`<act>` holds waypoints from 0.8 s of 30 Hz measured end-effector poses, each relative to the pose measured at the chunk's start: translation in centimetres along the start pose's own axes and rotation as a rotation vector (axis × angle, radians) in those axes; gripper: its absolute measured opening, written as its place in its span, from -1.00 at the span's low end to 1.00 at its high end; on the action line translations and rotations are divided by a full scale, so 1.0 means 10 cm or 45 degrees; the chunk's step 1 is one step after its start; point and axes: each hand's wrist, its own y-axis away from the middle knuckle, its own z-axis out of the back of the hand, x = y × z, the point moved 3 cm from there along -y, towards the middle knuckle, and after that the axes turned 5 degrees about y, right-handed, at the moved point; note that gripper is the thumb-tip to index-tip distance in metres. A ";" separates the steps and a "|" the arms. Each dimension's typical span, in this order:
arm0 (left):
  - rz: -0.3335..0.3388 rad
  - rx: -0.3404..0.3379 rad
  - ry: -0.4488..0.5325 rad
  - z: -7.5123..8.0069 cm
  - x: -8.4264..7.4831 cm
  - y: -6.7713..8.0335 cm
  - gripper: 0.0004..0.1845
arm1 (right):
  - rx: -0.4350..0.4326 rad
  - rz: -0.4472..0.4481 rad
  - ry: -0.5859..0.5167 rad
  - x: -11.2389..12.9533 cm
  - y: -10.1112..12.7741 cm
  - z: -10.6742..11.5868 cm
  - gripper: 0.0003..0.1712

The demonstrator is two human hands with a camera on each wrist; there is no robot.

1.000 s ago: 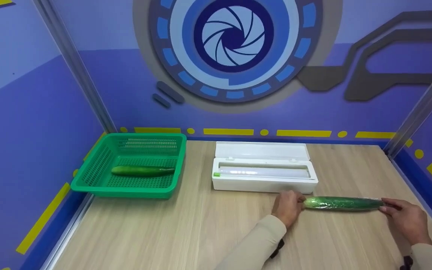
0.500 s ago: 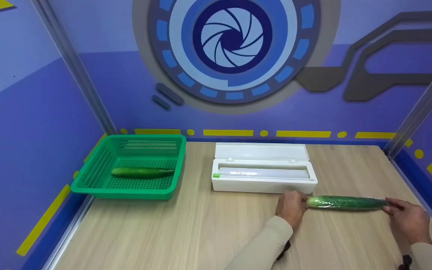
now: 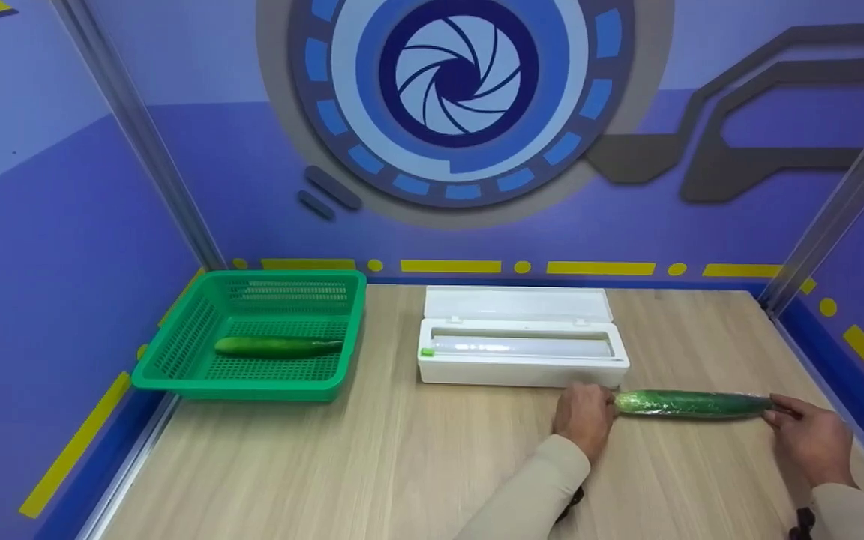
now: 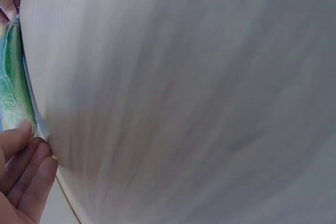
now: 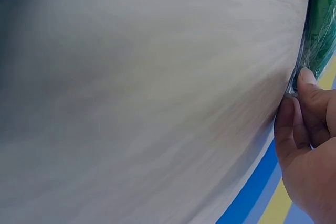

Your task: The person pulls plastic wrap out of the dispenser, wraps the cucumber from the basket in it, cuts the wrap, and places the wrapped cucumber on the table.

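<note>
A film-wrapped cucumber lies just in front of the cling-film dispenser. The left hand pinches its near end; the right hand pinches the other.

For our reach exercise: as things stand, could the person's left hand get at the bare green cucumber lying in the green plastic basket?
Probably yes, once it lets go. The left hand now holds the film-wrapped cucumber's end; bare wooden tabletop lies between it and the open-topped green plastic basket, where the bare green cucumber sits uncovered.
</note>
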 end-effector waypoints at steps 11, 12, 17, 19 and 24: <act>-0.084 0.075 0.067 0.06 0.03 0.01 -0.91 | 0.030 -0.018 -0.007 0.11 0.08 -0.02 -0.52; -0.091 0.085 0.065 0.07 0.04 0.01 -0.91 | 0.009 0.014 -0.005 0.14 0.10 -0.02 -0.52; -0.140 0.138 0.102 0.12 0.09 0.00 -0.91 | -0.098 0.162 0.063 0.27 0.17 -0.02 -0.48; -0.161 0.159 0.154 0.13 0.11 0.01 -0.90 | -0.132 0.208 0.096 0.35 0.19 -0.02 -0.48; -0.217 0.180 0.236 0.19 0.20 0.03 -0.82 | -0.214 0.377 0.100 0.60 0.22 -0.05 -0.54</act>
